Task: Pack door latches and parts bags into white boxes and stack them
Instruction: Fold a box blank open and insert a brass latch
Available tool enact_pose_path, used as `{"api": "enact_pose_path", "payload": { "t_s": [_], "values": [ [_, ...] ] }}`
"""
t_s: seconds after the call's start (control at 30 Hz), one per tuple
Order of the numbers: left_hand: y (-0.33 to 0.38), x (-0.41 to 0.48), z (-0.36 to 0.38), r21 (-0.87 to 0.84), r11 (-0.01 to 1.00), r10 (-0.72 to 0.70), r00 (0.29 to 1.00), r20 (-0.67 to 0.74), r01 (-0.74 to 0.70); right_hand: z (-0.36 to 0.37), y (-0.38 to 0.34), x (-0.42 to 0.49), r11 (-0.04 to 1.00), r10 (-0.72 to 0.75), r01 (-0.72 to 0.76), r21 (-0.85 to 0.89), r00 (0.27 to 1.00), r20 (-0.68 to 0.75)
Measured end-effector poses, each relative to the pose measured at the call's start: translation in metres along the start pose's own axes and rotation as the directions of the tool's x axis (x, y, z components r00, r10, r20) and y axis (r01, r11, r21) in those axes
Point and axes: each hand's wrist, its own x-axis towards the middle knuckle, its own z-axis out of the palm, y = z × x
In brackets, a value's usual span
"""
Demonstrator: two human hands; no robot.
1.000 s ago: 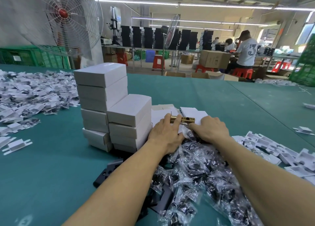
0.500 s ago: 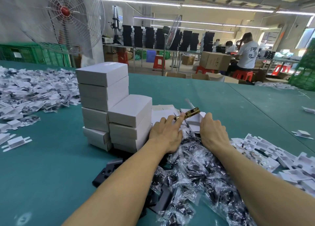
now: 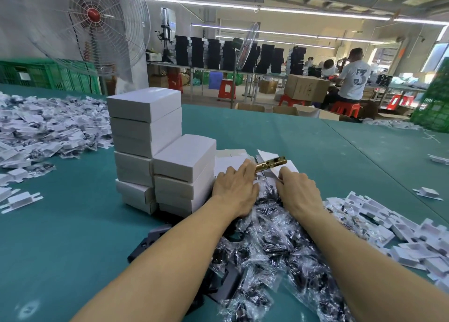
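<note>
Head view: my left hand (image 3: 234, 188) pinches the near end of the brass door latch (image 3: 271, 163), which tilts up over the open white box (image 3: 290, 169). My right hand (image 3: 300, 192) grips that box's near edge, so the hands are apart, each clamped on its own thing.

I judge the latch could snag the raised flap (image 3: 266, 154) and seat crooked, keeping the box from closing. The box sits at the edge of the loose parts bags (image 3: 267, 244) and may skid on them. The stacked white boxes (image 3: 145, 117) stand just beside my left hand on the counter (image 3: 73, 224); a sideways nudge could topple them.
</note>
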Motion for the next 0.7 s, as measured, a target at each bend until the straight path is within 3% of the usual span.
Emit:
{"api": "enact_pose_path", "payload": {
  "t_s": [0.23,0.37,0.53,0.7],
  "values": [
    [0.004,0.030,0.004,-0.121,0.980,-0.151,0.985,0.088,0.161,0.002,0.000,0.001,1.000,-0.020,0.020,-0.001,1.000,0.003],
    [0.004,0.029,0.014,-0.077,0.981,-0.178,0.983,-0.032,0.176,0.001,0.001,0.001,1.000,-0.020,0.020,0.006,1.000,0.000],
    [0.009,0.023,0.014,-0.166,0.961,-0.243,0.963,-0.120,0.222,-0.003,-0.001,-0.004,0.997,0.056,-0.059,0.050,0.997,0.046],
    [0.012,0.020,0.014,-0.142,0.966,-0.237,0.956,-0.172,0.214,-0.002,-0.001,-0.004,0.991,0.125,-0.126,0.044,0.992,0.014]
  ]
}}
